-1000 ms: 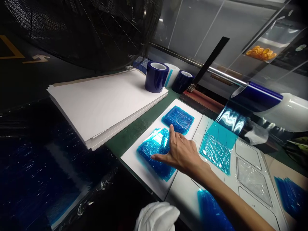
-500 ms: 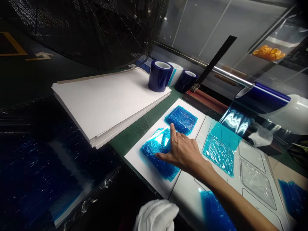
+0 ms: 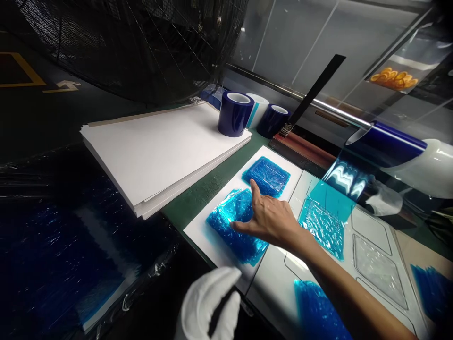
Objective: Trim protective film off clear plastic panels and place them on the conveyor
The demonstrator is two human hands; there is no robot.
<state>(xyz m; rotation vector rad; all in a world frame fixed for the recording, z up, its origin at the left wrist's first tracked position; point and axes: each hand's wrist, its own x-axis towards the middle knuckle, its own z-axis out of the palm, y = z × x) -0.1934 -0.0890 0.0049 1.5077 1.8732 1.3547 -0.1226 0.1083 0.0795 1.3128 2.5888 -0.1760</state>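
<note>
Here, from the head camera, the bare right hand (image 3: 271, 218) lies flat and spread, grasping nothing, its fingertips pressing the near blue film pad (image 3: 238, 225) that sits on a white sheet (image 3: 198, 231) at the bench's front edge. A second blue pad (image 3: 266, 176) lies just beyond on the same sheet, toward the back. The left hand (image 3: 208, 309), in a white glove, hovers low at the front edge; its fingers are loosely curled around nothing that shows. Further right, a clear moulded tray (image 3: 375, 264) carries another film piece (image 3: 322, 225), still joined to the blue roll (image 3: 384, 144) on its holder.

The likely trouble: the crinkled film under the fingers could shift or fold if pressed unevenly, trapping creases. The white sheet sits close to the bench's front edge, so a sideways push may slide it off. The forearm crosses over the tray and could drag the film hanging from the roll.
</note>
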